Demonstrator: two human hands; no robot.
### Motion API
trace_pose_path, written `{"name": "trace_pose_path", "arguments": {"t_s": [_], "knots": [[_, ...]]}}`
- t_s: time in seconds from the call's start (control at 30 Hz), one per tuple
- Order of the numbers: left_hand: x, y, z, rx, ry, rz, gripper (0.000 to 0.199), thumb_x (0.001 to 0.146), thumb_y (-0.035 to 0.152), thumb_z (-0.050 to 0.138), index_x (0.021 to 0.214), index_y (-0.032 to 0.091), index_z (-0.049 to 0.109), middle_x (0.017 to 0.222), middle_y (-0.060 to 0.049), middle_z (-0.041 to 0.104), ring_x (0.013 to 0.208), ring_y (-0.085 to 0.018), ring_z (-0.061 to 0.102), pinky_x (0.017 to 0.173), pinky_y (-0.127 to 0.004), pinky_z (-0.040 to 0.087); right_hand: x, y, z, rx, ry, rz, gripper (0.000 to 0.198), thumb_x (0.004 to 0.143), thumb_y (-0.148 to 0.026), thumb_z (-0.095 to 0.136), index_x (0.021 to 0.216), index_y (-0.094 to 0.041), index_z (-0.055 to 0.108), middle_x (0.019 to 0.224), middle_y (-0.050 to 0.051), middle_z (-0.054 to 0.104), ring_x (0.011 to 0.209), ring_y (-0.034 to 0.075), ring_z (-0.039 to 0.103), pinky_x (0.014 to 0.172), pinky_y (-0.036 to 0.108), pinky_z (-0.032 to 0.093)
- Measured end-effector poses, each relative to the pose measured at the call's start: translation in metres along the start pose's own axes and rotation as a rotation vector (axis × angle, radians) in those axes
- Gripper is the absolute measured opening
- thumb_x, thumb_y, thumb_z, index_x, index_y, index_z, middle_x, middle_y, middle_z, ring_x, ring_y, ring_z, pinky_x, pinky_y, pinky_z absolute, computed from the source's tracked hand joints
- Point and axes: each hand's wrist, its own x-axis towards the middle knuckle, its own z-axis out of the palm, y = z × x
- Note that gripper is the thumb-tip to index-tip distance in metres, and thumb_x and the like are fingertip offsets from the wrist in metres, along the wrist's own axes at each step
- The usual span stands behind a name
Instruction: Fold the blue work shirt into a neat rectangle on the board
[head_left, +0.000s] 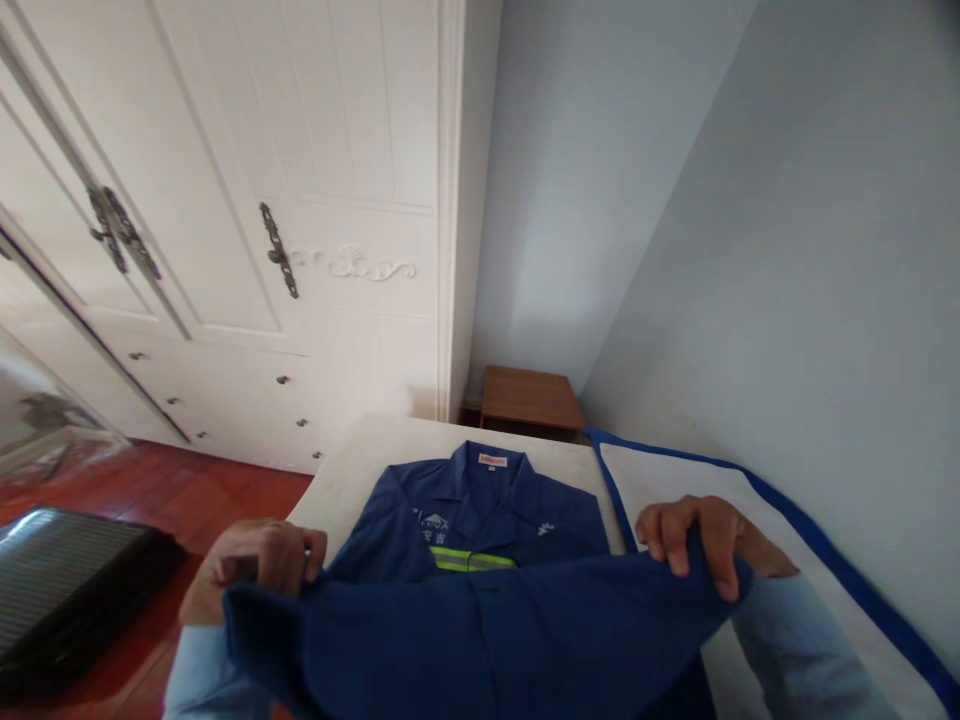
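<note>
I am looking into a bedroom with a white wardrobe (225,200), grey-blue walls, a red wooden floor and a small brown table (529,398) in the far corner. A pale mattress (352,470) is lying ahead of me, with a white, blue-edged sheet (787,530) on its right side. A blue work jacket (480,560) is lying collar-away on the mattress. My left hand (255,570) and right hand (709,545) are each clenching a corner of its lower hem, lifting it toward the collar.
</note>
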Motion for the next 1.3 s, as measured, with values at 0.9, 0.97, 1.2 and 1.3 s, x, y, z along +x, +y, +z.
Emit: {"name": "trace_pose_path", "arguments": {"t_s": [0.9,0.97,1.2,1.3], "knots": [[0.027,-0.102,0.008,1.355,-0.198,-0.29,0.069,0.094,0.049,0.039,0.149,0.008,0.043,0.157,-0.021,0.043,0.15,-0.033,0.035,0.121,-0.051,0.033,-0.023,0.093,0.061,-0.956,0.825,0.597,0.063,0.089,-0.058,0.057,0.141,-0.022,0.054,0.154,0.013,0.047,0.145,0.03,0.043,0.124,0.053,0.033],[0.021,-0.106,0.015,1.44,-0.16,-0.342,0.072,0.094,0.048,0.038,0.151,0.005,0.039,0.159,-0.024,0.039,0.151,-0.036,0.032,0.119,-0.054,0.034,-0.032,0.094,0.083,-0.981,0.76,0.641,0.066,0.089,-0.056,0.058,0.146,-0.022,0.05,0.158,0.013,0.042,0.148,0.029,0.04,0.124,0.053,0.033],[0.037,-0.101,0.005,1.558,0.061,-0.642,0.078,0.092,0.055,0.041,0.145,-0.002,0.04,0.133,-0.029,0.062,0.125,-0.041,0.06,0.104,-0.05,0.047,-0.052,0.109,0.064,-0.745,0.947,0.859,0.067,0.086,-0.044,0.064,0.144,-0.014,0.047,0.137,0.02,0.061,0.121,0.028,0.065,0.103,0.048,0.054],[0.054,-0.097,0.0,1.482,0.066,-0.674,0.076,0.088,0.053,0.048,0.143,0.0,0.046,0.138,-0.028,0.06,0.129,-0.042,0.057,0.106,-0.051,0.045,-0.024,0.114,0.031,-0.752,0.921,0.921,0.064,0.086,-0.038,0.066,0.143,-0.014,0.048,0.136,0.019,0.062,0.121,0.026,0.065,0.105,0.041,0.052]]}}
